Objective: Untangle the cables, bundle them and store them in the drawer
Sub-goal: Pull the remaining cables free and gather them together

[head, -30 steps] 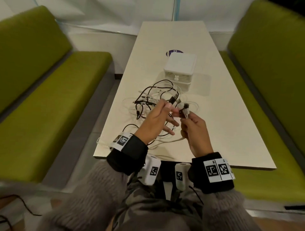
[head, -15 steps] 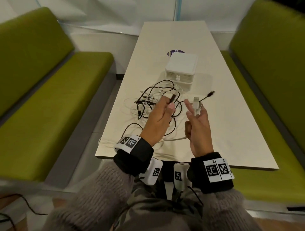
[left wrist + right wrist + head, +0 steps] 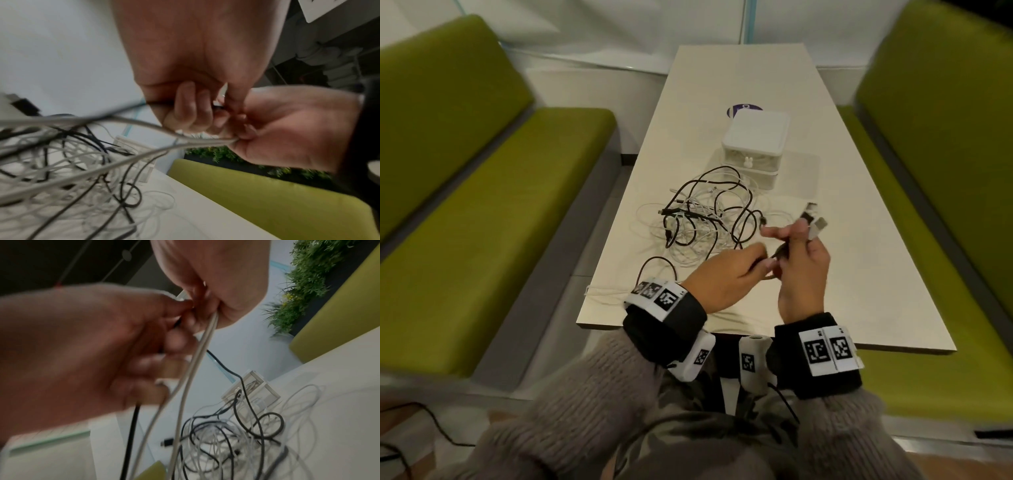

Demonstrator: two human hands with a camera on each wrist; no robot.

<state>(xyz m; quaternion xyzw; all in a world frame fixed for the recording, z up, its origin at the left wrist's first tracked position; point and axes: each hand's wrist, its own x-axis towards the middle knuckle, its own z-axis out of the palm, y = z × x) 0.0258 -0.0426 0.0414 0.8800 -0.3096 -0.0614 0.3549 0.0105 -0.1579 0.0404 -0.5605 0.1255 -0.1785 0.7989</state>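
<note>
Long table [image 3: 825, 274] flanked by green benches; white drawer box [image 3: 755, 144] shut, at table's middle. Cable tangle [image 3: 709, 219] heaped on table just before drawer box. White cable [image 3: 197, 353] and black plug ends pinched in right hand [image 3: 803, 270], nearer than tangle; black cable [image 3: 123, 108] gripped in curled left hand [image 3: 726, 277]. Best freed by slow feeding, one strand at a time, no yanking. Purple sticker [image 3: 743, 110] behind drawer box: writing unreadable. Wrist tags: coded squares only.

Booth seating, café or office lounge: long white table [image 3: 722, 102] between two green benches [image 3: 482, 192], plant wall [image 3: 312, 272] behind.
</note>
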